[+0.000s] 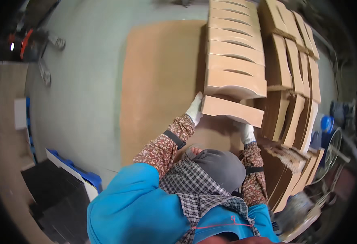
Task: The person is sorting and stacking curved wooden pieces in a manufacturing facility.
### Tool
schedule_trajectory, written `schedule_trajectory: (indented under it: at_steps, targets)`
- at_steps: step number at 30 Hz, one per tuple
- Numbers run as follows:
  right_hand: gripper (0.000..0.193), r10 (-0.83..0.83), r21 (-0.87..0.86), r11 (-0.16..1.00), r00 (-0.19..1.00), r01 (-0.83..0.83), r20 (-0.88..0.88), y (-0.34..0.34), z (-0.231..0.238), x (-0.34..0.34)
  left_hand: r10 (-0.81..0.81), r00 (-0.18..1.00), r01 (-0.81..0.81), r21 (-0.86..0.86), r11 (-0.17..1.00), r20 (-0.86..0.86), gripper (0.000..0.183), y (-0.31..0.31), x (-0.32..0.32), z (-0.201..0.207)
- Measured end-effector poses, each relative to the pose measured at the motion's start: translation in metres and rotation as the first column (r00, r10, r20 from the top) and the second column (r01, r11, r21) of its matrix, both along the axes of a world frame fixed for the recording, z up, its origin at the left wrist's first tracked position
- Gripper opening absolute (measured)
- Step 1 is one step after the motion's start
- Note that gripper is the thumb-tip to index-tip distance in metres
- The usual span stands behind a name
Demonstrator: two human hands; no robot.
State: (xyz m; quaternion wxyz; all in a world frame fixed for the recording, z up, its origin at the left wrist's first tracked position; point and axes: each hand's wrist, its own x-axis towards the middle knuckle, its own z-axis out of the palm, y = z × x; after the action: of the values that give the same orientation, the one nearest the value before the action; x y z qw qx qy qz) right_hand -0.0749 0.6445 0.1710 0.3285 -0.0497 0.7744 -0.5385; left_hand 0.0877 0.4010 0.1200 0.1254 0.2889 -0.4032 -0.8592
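Noted left hand (pixel 194 109) and right hand (pixel 247 133) clamped on wooden panel (pixel 232 111), at left end and near right end, with fingertips largely hidden, presumably for even support. Found wooden panel just short of near end of matching row (pixel 235 51), roughly parallel. Observed row beside stacked pieces (pixel 280 61), apparently packed close to save space.

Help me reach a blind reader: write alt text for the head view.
A white-gloved left hand and white-gloved right hand hold a pale tan, curved-edged piece at the near end of a row of similar pale tan pieces. A flat brown sheet shows left of the row.
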Motion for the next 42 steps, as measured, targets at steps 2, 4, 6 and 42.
schedule_trajectory:
  at_steps: [2,4,6,42]
  targets:
    - [0.034,0.211,0.262,0.953,0.954,-0.152,-0.214,0.002,0.027,0.002,0.003,1.000,0.006,0.538,0.843,-0.015,0.066,0.004,-0.009,0.045]
    - [0.033,0.445,0.456,0.848,0.830,-0.270,-0.336,-0.007,0.041,-0.009,0.114,0.992,-0.062,0.575,0.816,-0.055,0.059,0.003,-0.017,0.073]
    - [0.030,0.661,0.646,0.692,0.643,-0.322,-0.388,-0.017,0.060,0.003,0.130,0.990,-0.078,0.551,0.831,-0.056,0.056,-0.003,-0.010,0.080]
    - [0.036,0.833,0.817,0.552,0.167,-0.170,-0.528,-0.076,0.061,0.017,0.147,0.962,-0.085,-0.258,0.962,0.232,0.070,-0.057,0.029,0.120]
